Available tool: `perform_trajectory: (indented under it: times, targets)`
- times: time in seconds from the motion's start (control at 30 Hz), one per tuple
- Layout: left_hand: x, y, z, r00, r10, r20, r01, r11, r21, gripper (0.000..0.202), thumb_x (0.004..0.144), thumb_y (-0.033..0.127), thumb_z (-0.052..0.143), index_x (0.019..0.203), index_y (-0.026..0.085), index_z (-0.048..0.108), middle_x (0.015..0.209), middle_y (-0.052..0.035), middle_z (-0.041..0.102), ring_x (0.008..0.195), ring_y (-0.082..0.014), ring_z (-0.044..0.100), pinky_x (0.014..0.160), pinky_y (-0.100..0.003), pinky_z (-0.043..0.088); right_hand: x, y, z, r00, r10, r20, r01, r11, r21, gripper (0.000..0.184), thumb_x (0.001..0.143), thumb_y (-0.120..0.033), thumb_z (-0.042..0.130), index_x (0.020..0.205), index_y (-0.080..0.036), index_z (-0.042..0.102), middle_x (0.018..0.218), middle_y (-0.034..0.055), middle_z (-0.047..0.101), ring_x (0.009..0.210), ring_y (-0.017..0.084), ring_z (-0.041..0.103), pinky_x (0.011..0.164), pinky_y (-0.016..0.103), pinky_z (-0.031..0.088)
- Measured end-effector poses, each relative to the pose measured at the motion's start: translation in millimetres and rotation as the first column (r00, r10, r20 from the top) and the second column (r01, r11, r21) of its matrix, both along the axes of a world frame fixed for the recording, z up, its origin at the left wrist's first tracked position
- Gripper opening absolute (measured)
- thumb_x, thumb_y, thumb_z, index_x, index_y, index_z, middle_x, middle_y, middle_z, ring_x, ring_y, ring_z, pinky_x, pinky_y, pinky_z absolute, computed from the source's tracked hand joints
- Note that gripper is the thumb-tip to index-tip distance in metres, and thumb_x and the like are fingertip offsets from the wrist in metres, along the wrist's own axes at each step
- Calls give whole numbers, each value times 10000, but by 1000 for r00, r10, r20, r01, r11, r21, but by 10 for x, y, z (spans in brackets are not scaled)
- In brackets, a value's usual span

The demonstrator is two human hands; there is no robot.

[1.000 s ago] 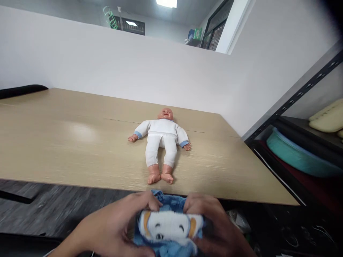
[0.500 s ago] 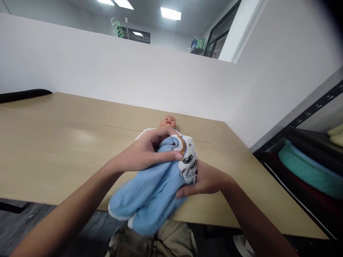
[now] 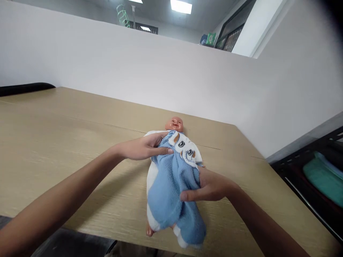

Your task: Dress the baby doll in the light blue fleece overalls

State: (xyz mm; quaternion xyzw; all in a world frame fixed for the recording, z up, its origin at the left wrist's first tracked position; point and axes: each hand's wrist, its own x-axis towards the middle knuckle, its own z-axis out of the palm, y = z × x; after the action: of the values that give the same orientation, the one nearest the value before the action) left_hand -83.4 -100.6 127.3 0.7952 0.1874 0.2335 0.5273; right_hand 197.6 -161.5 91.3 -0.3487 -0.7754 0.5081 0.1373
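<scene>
A baby doll (image 3: 175,123) lies face up on the table, its head toward the wall. White clothing (image 3: 152,178) shows along the doll's left-hand side in view, and one bare foot sticks out below. Over its body hang blue fleece baby pants (image 3: 171,185) with two legs, pale cuffs and a white animal-face patch. My left hand (image 3: 142,147) pinches the upper left edge of the pants, thumb on top and fingers partly hidden. At the right edge, lower down, my right hand (image 3: 211,185) grips the fabric between thumb and hidden fingers.
The wooden table (image 3: 66,142) ends at a white wall (image 3: 134,71). A dark shelf rack (image 3: 294,192) holding a teal item (image 3: 323,178) stands close on the right. A black curved edge (image 3: 29,87) lies at the far left.
The pants have moved away from my body and spread over the doll, their legs now hanging over its lower part. Both hands keep hold of them. My view has shifted slightly.
</scene>
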Motion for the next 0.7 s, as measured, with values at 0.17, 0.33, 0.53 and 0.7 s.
perform_trajectory:
  times: [0.17, 0.33, 0.53, 0.7]
  targets:
    - [-97, 142, -106, 966, -74, -248, 65, 997, -44, 399, 824, 491, 881, 897, 176, 647, 812, -4, 618, 722, -176, 591, 604, -253, 507, -23, 80, -43, 993, -17, -117, 12, 999, -43, 653, 886, -533, 835, 1442, -239, 658, 1403, 85, 722, 1288, 295, 679, 1151, 429, 539]
    - [-108, 203, -194, 974, -212, -80, 201, 971, -128, 343, 915, 472, 812, 896, 176, 640, 831, -5, 622, 787, -173, 594, 713, -253, 549, -7, 149, -202, 929, -238, -282, 227, 971, -72, 676, 898, -661, 770, 1400, -216, 685, 1445, 130, 689, 1351, 336, 637, 1162, 494, 527]
    - [-15, 186, -235, 1000, -24, -5, 23, 991, -135, 322, 996, 503, 717, 1069, 194, 666, 1060, -45, 696, 997, -198, 642, 915, -282, 560, -74, 203, -107, 981, 21, -192, -56, 982, -179, 763, 816, -589, 875, 1452, -230, 655, 1372, 99, 725, 1351, 332, 642, 1181, 452, 511]
    - [-35, 154, -282, 983, -177, -55, 156, 949, -275, 513, 859, 695, 780, 800, 201, 653, 740, -5, 583, 682, -168, 529, 630, -261, 503, -38, 199, -129, 958, -53, -280, -11, 975, -220, 668, 754, -597, 914, 1273, -207, 755, 906, 43, 772, 1021, 277, 759, 931, 368, 642]
